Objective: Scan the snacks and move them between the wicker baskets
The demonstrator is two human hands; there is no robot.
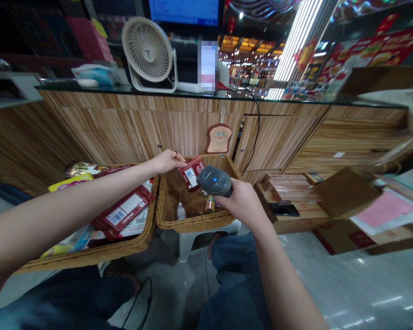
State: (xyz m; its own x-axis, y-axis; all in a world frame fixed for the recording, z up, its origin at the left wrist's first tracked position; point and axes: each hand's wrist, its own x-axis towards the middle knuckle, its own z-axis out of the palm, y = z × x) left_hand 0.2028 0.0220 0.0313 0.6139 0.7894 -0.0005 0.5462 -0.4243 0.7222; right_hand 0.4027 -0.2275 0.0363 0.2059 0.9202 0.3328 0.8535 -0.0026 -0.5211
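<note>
My left hand (pixel 168 162) pinches the top corner of a dark red packet (pixel 192 175) with a white barcode label. The packet hangs over the right wicker basket (pixel 186 225), its label turned upward. My right hand (pixel 242 201) is wrapped round the handle of a barcode scanner (pixel 214 180), whose head points at the packet from the right. A small bottle (pixel 181 211) and a jar with colourful contents (pixel 209 204) lie in that basket, partly hidden. Under my left forearm, the left wicker basket (pixel 124 250) holds several packets, among them a larger dark red one (pixel 124 213).
A white stool (pixel 189 243) supports the right basket. Behind stands a wooden counter (pixel 124 128) with a fan (pixel 149 50) on top and a toast-shaped tag (pixel 219 138) on its front. To the right, a phone (pixel 284 209) lies on cardboard boxes (pixel 303 222). A cable (pixel 141 298) trails on the floor.
</note>
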